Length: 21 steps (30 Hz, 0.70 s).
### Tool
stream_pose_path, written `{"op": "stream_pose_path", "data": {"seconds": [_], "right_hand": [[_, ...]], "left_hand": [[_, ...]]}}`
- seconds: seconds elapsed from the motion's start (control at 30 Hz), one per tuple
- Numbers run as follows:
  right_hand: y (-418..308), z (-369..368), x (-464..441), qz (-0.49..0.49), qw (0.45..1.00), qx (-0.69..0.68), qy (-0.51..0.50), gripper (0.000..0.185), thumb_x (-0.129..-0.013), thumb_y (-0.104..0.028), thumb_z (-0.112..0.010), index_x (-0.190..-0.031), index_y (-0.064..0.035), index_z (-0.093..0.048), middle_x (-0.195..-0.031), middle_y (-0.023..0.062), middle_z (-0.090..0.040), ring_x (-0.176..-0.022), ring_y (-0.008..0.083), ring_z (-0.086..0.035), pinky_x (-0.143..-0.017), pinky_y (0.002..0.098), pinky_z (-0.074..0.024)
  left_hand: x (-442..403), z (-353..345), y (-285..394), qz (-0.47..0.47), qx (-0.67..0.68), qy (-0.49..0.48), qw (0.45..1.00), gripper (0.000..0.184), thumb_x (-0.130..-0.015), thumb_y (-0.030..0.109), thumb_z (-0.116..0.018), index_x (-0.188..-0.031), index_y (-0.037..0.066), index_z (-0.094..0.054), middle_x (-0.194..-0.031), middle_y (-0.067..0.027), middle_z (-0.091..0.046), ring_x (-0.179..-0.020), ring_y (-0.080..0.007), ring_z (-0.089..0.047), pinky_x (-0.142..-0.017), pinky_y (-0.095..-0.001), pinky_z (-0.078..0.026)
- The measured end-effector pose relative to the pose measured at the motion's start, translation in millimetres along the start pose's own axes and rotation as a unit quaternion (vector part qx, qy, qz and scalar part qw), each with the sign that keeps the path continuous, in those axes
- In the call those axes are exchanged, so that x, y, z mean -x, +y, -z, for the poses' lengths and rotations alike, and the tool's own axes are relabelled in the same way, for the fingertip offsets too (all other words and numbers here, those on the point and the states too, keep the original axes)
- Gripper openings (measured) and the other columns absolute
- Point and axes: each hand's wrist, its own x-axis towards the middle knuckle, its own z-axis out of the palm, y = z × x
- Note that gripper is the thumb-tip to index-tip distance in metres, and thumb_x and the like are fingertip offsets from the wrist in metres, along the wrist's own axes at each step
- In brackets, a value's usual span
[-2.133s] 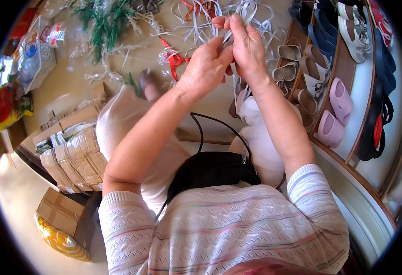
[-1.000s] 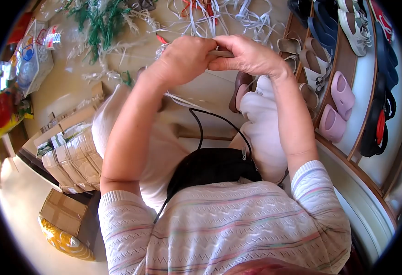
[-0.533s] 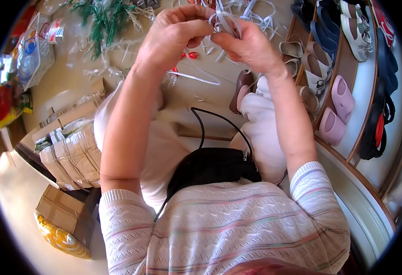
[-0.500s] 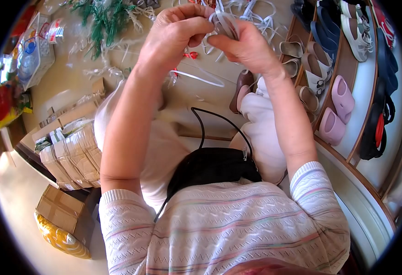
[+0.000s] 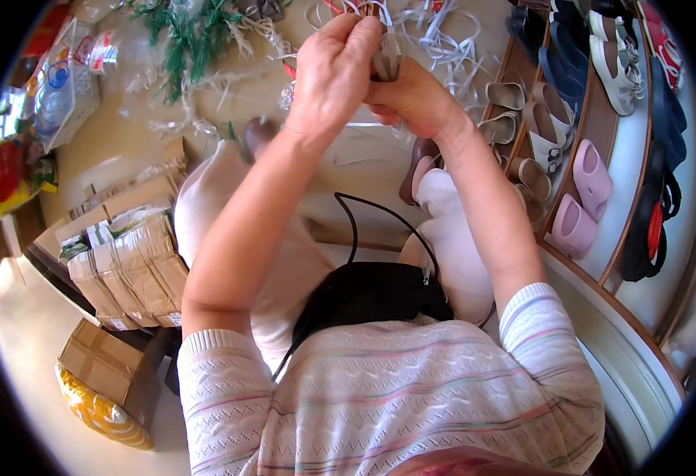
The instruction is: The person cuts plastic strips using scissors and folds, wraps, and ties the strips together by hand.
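Both hands are raised together at the top of the view, over the floor. My left hand point(image 5: 334, 79) is closed, thumb on top, pinching narrow white plastic strap point(image 5: 388, 54). Just to its right, my right hand point(image 5: 418, 99) is curled round the lower part of the same looped strap, its fingertips partly hidden behind the left hand. Beyond them a tangle of loose white strips point(image 5: 451, 44) lies on the floor. A bundle of green stringy material point(image 5: 193, 44) lies to the left, among pale stringy scraps.
Shoe shelves run down the right, with pink slippers point(image 5: 576, 224) and white sneakers point(image 5: 614, 67). On the left are a taped cardboard bundle point(image 5: 130, 266), a cardboard box point(image 5: 102, 361) and a white basket point(image 5: 74, 99). A black bag point(image 5: 372, 297) rests on my lap.
My left hand has moved right and turned, now overlapping the right hand. The strap loop between them is less spread. The white strip hanging below the hands has shifted.
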Motion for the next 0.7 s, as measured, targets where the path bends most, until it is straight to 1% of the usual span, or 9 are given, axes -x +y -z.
{"op": "stream_pose_path", "data": {"seconds": [0.07,0.1,0.2,0.23,0.33,0.37,0.57,0.67,0.7], "right_hand": [[-9,-2,2,0.008,1.000,-0.006,0.013,0.016,-0.076,-0.017,-0.067,-0.072,-0.0069,-0.055,-0.052,-0.0041,-0.042,-0.042,0.0046,-0.034,-0.037,0.0205,-0.0242],[-13,-2,2,0.012,1.000,-0.008,0.020,0.017,-0.077,-0.017,-0.067,-0.072,-0.0071,-0.054,-0.052,-0.0044,-0.041,-0.041,0.0048,-0.034,-0.037,0.0204,-0.0243],[-13,2,3,0.013,1.000,0.023,0.016,0.015,-0.078,-0.017,-0.066,-0.079,-0.0063,-0.056,-0.053,-0.0045,-0.041,-0.041,0.0046,-0.033,-0.037,0.0201,-0.0237],[-13,2,3,0.009,1.000,0.008,0.006,0.015,-0.077,-0.018,-0.067,-0.079,-0.0070,-0.057,-0.054,-0.0047,-0.042,-0.042,0.0042,-0.033,-0.037,0.0202,-0.0232],[-8,1,3,0.006,1.000,-0.022,-0.012,0.014,-0.076,-0.019,-0.069,-0.078,-0.0083,-0.060,-0.056,-0.0049,-0.045,-0.043,0.0033,-0.033,-0.037,0.0206,-0.0225],[-5,0,2,0.012,1.000,-0.020,-0.011,0.014,-0.076,-0.018,-0.069,-0.077,-0.0082,-0.060,-0.056,-0.0048,-0.045,-0.043,0.0033,-0.033,-0.037,0.0206,-0.0227],[1,-9,2,0.030,0.999,0.023,0.032,0.017,-0.074,-0.019,-0.070,-0.073,-0.0065,-0.059,-0.057,-0.0037,-0.048,-0.044,0.0038,-0.037,-0.037,0.0209,-0.0257],[0,-17,5,0.023,0.996,0.051,0.070,0.018,-0.074,-0.019,-0.069,-0.071,-0.0051,-0.058,-0.057,-0.0029,-0.050,-0.044,0.0042,-0.039,-0.038,0.0211,-0.0276],[0,-18,6,0.020,0.995,0.057,0.083,0.018,-0.074,-0.019,-0.069,-0.071,-0.0046,-0.058,-0.057,-0.0026,-0.050,-0.044,0.0044,-0.040,-0.038,0.0212,-0.0283]], "left_hand": [[-2,9,5,0.064,0.159,-0.055,0.984,0.025,-0.089,0.020,-0.050,-0.100,-0.001,-0.060,-0.072,-0.0013,-0.058,-0.068,-0.0073,-0.051,-0.063,-0.0206,-0.043],[-4,12,6,0.046,0.174,-0.070,0.981,0.024,-0.087,0.017,-0.053,-0.102,0.000,-0.060,-0.076,-0.0025,-0.060,-0.070,-0.0087,-0.054,-0.066,-0.0208,-0.044],[-4,15,7,0.025,0.159,-0.072,0.984,0.023,-0.085,0.014,-0.057,-0.101,-0.001,-0.061,-0.083,-0.0053,-0.062,-0.075,-0.0096,-0.056,-0.070,-0.0213,-0.045],[-5,15,3,0.029,0.172,-0.064,0.983,0.021,-0.083,0.012,-0.059,-0.100,-0.002,-0.062,-0.086,-0.0075,-0.063,-0.077,-0.0110,-0.058,-0.070,-0.0217,-0.046],[-5,11,0,0.086,0.194,-0.042,0.976,0.020,-0.083,0.011,-0.060,-0.100,-0.001,-0.062,-0.084,-0.0072,-0.063,-0.075,-0.0120,-0.059,-0.067,-0.0222,-0.048],[-5,7,0,0.067,0.208,-0.022,0.976,0.019,-0.081,0.013,-0.062,-0.092,-0.002,-0.064,-0.067,-0.0052,-0.060,-0.057,-0.0088,-0.054,-0.048,-0.0209,-0.043],[-3,3,1,0.119,0.221,-0.007,0.968,0.019,-0.079,0.013,-0.063,-0.091,-0.002,-0.065,-0.070,-0.0058,-0.061,-0.060,-0.0104,-0.056,-0.053,-0.0224,-0.046],[-1,5,4,0.147,0.134,-0.018,0.980,0.021,-0.082,0.016,-0.062,-0.097,0.000,-0.063,-0.080,-0.0042,-0.062,-0.065,-0.0105,-0.057,-0.060,-0.0233,-0.048],[0,4,7,0.142,0.112,-0.021,0.983,0.022,-0.082,0.017,-0.062,-0.097,0.002,-0.064,-0.079,-0.0034,-0.062,-0.065,-0.0101,-0.057,-0.060,-0.0234,-0.047]]}}
